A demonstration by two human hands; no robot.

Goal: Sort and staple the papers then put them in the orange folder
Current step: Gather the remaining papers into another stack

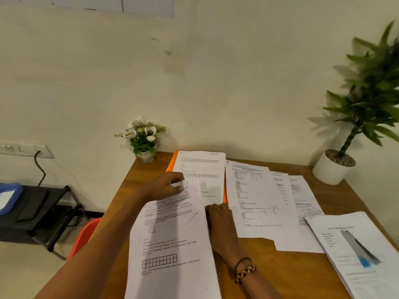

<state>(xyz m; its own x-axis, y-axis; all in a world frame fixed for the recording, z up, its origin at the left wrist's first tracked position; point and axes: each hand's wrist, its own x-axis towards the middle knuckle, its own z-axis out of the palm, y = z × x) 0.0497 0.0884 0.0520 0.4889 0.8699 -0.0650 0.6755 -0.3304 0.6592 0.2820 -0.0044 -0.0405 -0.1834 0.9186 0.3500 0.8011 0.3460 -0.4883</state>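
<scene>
1. Slippage first: left hand (170,186) with grip pinched on top corner of near sheaf (172,240), at 11 o'clock of that sheaf; loose pages could fan out and staple crooked.
2. Right hand (218,216) laid flat on sheaf's right edge at 3 o'clock, fingers straight, nothing clamped; too light a press and pages skew.
3. Orange folder (172,162) at 12 o'clock on surface (254,266), mostly buried under printed sheet (200,169); could get dragged along when sheet is lifted.
4. Spread papers (259,201) at 2 o'clock overlapping one another; easy to mix sets.
5. Stapler not spotted, possibly hidden under blurred stack (356,251) at 4 o'clock; blind searching might scatter piles.
</scene>
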